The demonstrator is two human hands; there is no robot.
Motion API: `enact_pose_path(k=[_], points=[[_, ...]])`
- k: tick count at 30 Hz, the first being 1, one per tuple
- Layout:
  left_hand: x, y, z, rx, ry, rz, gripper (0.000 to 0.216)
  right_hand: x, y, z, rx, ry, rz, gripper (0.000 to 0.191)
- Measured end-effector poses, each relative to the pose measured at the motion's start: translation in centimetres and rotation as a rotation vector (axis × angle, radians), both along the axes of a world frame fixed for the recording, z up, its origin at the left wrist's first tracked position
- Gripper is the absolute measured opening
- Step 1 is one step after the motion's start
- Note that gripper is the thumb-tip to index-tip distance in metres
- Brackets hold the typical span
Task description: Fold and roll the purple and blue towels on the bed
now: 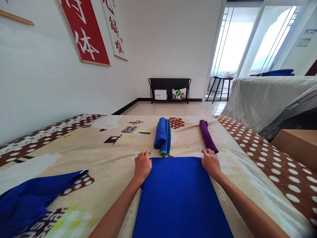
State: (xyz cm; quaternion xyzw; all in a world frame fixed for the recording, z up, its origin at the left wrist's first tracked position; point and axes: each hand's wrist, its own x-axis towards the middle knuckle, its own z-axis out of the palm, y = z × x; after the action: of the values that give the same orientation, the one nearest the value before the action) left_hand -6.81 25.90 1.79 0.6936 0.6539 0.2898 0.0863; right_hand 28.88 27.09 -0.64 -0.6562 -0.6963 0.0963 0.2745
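A blue towel (178, 195) lies flat and smooth on the patterned bed cover (106, 155), stretching away from me. My left hand (142, 165) rests on its far left corner, fingers curled over the edge. At the far right corner sits my right hand (210, 162), fingers likewise bent down on the cloth. Just beyond the towel lie rolled blue towels (162, 136), one with a green edge, and a rolled purple towel (208, 136) close to my right hand.
A loose blue cloth (32, 198) is heaped at the near left of the bed. A silver-covered piece of furniture (267, 99) and a wooden box (297, 145) stand at right. A black rack (169, 90) stands against the far wall, and a black stool (221, 86) by the windows.
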Motion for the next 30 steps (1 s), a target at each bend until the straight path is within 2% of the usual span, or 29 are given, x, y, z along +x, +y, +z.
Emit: enact_pose_path(k=[2,5,8,11,15,17,19,21,24,26,28,30], points=[[2.4,-1.5,-0.1,0.037,0.073,-0.108,0.030,-2.4,-1.4,0.2,0.063,-0.062,0.069,0.035],[5.9,-2.8,-0.5,0.023,0.169,-0.330,0.031,-6.7,-2.9,-0.1,0.075,-0.131,0.260,0.043],[6.8,-3.2,-1.4,-0.018,0.247,-0.404,0.045,-9.3,-3.6,-0.7,0.023,-0.180,0.392,0.051],[4.3,-3.4,-2.2,-0.057,0.304,-0.309,0.054,-8.1,-3.7,-1.3,-0.024,-0.209,0.380,0.057],[-0.5,-3.5,-2.5,-0.092,0.354,-0.147,0.059,-3.4,-3.8,-1.8,-0.066,-0.221,0.237,0.063],[-1.3,-3.6,-2.2,-0.098,0.376,-0.117,0.058,-1.9,-4.0,-1.6,-0.081,-0.227,0.169,0.064],[-0.6,-4.1,-1.7,-0.082,0.397,-0.096,0.056,-1.8,-4.6,-1.3,-0.082,-0.235,0.123,0.064],[1.5,-5.1,-1.1,-0.052,0.415,-0.104,0.055,-3.2,-5.7,-0.8,-0.066,-0.244,0.120,0.063],[5.1,-7.8,-1.0,-0.023,0.435,-0.221,0.055,-6.5,-8.4,-0.4,-0.042,-0.252,0.240,0.063],[6.3,-9.9,-1.4,-0.020,0.447,-0.323,0.056,-7.7,-10.5,-0.4,-0.046,-0.254,0.348,0.062],[5.9,-11.8,-1.8,-0.018,0.455,-0.373,0.056,-7.3,-12.4,-0.6,-0.056,-0.252,0.396,0.062],[4.0,-13.2,-1.9,-0.015,0.460,-0.349,0.056,-5.4,-13.7,-0.5,-0.069,-0.246,0.376,0.062]])
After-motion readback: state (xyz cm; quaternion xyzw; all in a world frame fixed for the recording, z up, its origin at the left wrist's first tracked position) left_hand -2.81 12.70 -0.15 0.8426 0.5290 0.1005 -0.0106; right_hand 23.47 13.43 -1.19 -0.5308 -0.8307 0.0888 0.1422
